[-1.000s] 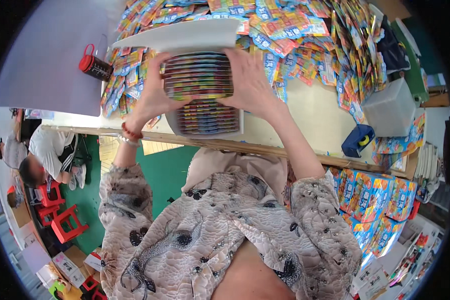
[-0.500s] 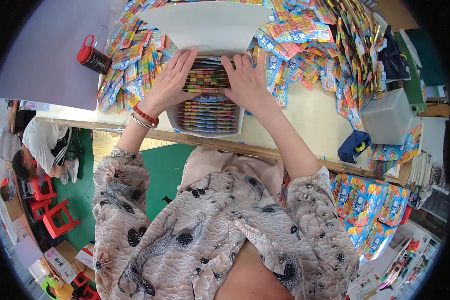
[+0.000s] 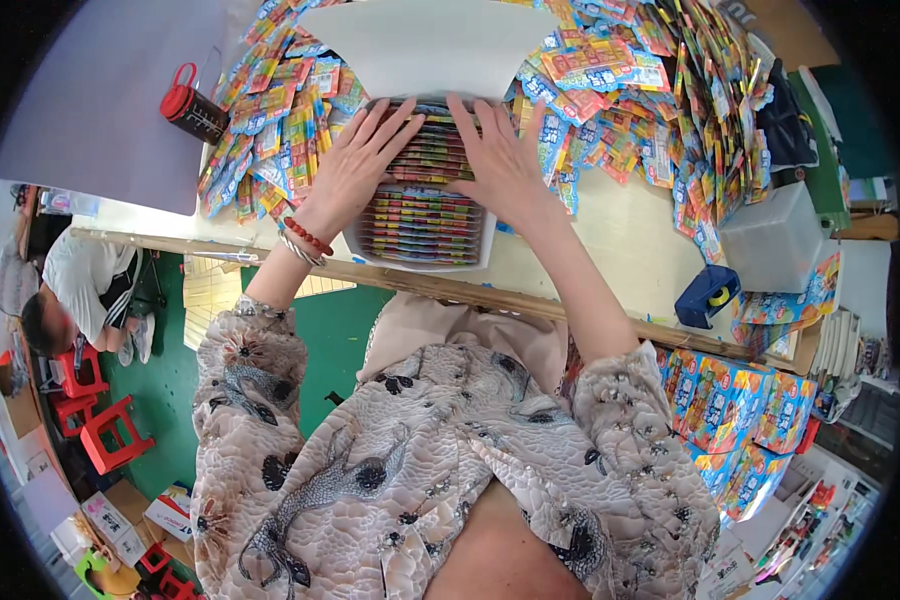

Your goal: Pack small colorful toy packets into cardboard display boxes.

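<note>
Packets [image 3: 420, 205] in the box [image 3: 370, 255] at the desk's near edge are being pressed by the left hand [image 3: 355, 165] and right hand [image 3: 500, 160] (fingers spread flat, gripping nothing), so uneven pressure could likely buckle the rows.

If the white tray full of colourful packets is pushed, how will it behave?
The white tray probably slides flat without tipping: low, wide, packed with upright colourful packets. Likely heavy for its size. Both hands, left hand and right hand, press the rows, suggesting packets spring up.
</note>
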The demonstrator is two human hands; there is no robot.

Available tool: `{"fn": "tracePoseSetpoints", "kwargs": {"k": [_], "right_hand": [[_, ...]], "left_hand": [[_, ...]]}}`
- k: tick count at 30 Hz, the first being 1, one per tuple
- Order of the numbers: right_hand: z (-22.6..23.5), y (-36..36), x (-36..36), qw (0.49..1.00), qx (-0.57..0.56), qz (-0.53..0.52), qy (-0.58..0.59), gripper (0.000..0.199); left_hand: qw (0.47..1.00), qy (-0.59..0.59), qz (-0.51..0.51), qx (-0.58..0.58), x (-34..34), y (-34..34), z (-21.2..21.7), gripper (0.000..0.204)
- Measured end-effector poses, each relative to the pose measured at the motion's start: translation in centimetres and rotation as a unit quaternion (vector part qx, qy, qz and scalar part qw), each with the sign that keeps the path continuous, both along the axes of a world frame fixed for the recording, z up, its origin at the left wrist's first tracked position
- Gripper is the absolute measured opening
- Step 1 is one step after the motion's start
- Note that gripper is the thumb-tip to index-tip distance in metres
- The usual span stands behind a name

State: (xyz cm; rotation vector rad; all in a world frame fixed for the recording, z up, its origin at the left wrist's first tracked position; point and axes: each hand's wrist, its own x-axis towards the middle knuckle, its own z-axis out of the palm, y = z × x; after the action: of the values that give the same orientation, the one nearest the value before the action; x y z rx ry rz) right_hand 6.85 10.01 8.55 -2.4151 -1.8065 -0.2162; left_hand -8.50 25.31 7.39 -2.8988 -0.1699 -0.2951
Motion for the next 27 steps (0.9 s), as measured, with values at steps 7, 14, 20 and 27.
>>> {"fn": "tracePoseSetpoints", "kwargs": {"k": [7,14,20,27], "right_hand": [[-1.0,-0.6,0.7,0.991,0.098,0.038,-0.078,0.069],[-0.3,1.3,-1.2,0.986,-0.006,-0.043,-0.159,0.06],[0.1,-2.4,-0.3,0.962,0.253,-0.103,0.028,0.051],[-0.7,-7.7,-0.2,0.905,0.246,-0.095,0.335,0.06]], "left_hand": [[0.987,-0.023,0.003,-0.157,0.4,-0.3,0.7,0.067],[0.997,-0.04,0.029,-0.064,0.6,-1.0,-0.7,0.058],[0.914,-0.233,0.181,-0.278,-2.6,-2.8,1.8,0.058],[0.923,-0.125,0.172,-0.321,-4.4,-5.4,2.2,0.035]]}}
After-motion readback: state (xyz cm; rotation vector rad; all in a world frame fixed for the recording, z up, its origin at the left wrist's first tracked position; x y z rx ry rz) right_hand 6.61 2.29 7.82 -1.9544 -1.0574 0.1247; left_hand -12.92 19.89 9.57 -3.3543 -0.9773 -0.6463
